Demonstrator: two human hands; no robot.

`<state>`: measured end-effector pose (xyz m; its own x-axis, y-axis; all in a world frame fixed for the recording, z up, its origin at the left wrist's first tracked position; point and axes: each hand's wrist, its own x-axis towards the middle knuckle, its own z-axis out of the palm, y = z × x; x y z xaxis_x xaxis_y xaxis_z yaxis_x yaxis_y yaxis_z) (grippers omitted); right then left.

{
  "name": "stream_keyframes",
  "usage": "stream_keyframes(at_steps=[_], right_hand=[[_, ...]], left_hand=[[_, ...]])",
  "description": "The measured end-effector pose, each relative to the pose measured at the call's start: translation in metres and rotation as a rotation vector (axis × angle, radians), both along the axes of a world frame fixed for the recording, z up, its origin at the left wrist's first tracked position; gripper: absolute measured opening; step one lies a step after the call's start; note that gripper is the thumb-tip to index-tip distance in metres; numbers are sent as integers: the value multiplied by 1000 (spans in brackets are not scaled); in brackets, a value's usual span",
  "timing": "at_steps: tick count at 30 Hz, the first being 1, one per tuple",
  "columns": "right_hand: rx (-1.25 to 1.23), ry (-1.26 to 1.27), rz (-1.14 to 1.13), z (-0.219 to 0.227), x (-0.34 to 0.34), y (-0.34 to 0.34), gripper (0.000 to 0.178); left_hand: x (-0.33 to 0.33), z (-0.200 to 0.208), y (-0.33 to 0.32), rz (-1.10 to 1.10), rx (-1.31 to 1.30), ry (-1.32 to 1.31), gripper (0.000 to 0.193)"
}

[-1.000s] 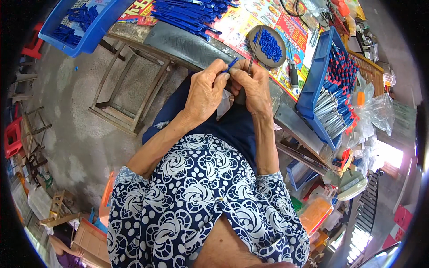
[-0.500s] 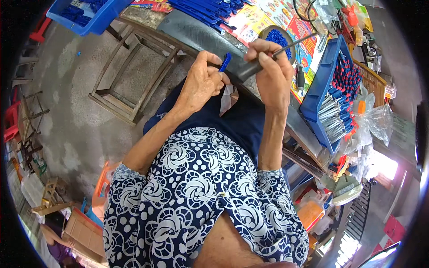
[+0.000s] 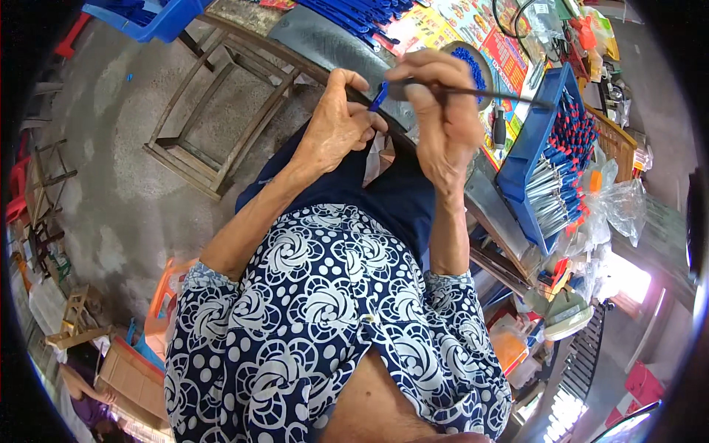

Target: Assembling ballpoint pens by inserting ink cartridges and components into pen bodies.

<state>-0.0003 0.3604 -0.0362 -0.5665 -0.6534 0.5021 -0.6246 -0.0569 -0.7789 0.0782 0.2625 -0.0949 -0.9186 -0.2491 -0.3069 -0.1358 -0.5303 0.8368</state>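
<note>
My left hand pinches a small blue plastic piece upright between thumb and fingers, over the table's near edge. My right hand is wrapped round a screwdriver-like tool, partly smeared by motion. Its thin dark shaft points right, while the end of its dark handle is close to the top of the blue piece; whether they touch I cannot tell. Behind my right hand sits a round bowl of tiny blue parts. Long blue plastic strips lie heaped at the far side of the table.
On the right stands a blue tray full of metal rods with red and blue ends. A black-handled tool lies beside it. A blue crate is at the far left, near a wooden stool frame. Plastic bags hang by the tray.
My right hand has lifted and swung left, bringing the tool's handle end toward the blue piece; its shaft has tipped from up-right to slightly downward. My left hand has barely moved.
</note>
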Motion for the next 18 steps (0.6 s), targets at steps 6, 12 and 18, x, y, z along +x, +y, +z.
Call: stream_keyframes(at_steps=[6, 12, 18], right_hand=[[-35, -52, 67, -39, -7, -1, 11], [-229, -176, -271, -15, -12, 15, 9], [-273, -434, -366, -15, -42, 56, 14]], left_hand=[[-5, 0, -1, 14, 44, -8, 37], [3, 0, -6, -20, 35, 76, 36], [-3, 9, -7, -54, 207, 99, 29]])
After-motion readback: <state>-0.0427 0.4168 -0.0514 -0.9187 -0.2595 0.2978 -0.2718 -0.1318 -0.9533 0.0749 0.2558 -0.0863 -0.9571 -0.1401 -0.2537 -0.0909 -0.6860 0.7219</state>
